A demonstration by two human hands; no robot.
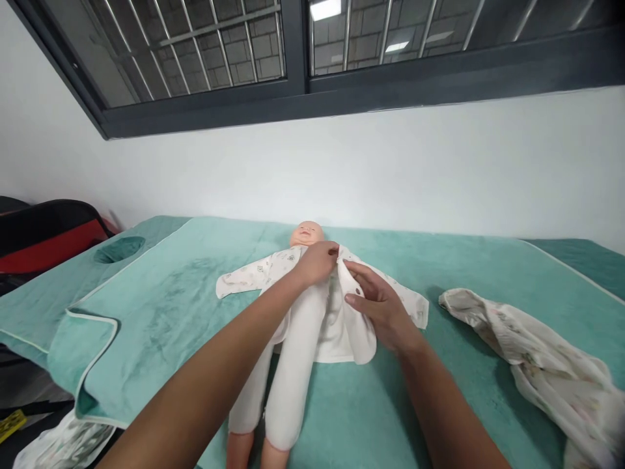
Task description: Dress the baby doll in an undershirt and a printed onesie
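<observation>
Here we are at the chest of a pale plastic baby doll, which is lying face-up on a soft teal plush cover, head toward the white wall. A white long-sleeved cotton shirt with a small print is spreading around its upper body, sleeves reaching out both sides, and the front is hanging open. The bare left hand is bending in over the chest, its fingertips apparently pinching the top corner of the opening just below the chin. The bare right hand is gripping the loose white front flap between thumb and fingers, right beside a small dark round fastener.

Doing this well is calling, I'd judge, for a light pinch near the edge — no bunching, the flap lying flat, the forearm not leaning on the legs in their white knit trousers.

Now the murky parts: the left hand is covering the neckline, so whatever its fingertips are meeting is hard to make out. The doll's feet are falling outside the frame, and a crumpled white printed cloth is running off at the right.
</observation>
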